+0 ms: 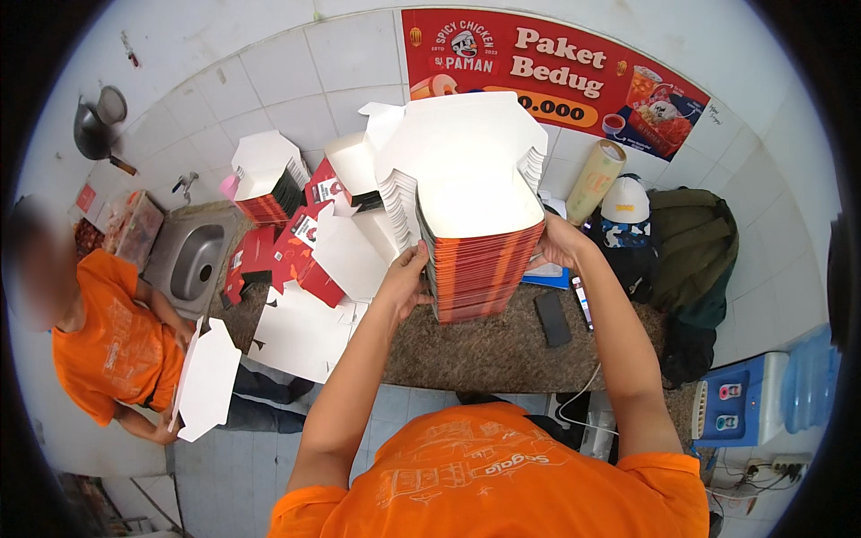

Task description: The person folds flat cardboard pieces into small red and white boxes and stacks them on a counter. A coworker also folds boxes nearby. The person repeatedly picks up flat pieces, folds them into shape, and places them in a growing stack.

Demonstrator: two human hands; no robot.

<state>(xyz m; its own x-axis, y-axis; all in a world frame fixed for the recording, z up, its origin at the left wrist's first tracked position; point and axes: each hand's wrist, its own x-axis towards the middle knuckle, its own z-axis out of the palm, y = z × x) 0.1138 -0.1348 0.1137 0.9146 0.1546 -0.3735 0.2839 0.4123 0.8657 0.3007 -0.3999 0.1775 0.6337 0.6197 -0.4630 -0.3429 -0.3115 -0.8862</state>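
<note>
A tall stack of nested paper takeaway boxes (489,273), red and orange outside and white inside, stands upright in front of me on the counter. Its white flaps spread open at the top. My left hand (406,281) presses on the stack's left side, with the fingers partly behind it. On the opposite side, my right hand (565,244) grips the stack near its upper right edge, and some of its fingers are hidden. Left of the stack lie loose red and white boxes (345,251) and a flat white box sheet (305,332).
A shorter box stack (269,184) stands near the metal sink (193,264). At left, a person in an orange shirt holds a white unfolded box (208,381). A black phone (552,320), a cap (625,202), a backpack (695,251) and a water dispenser (740,399) are on my right.
</note>
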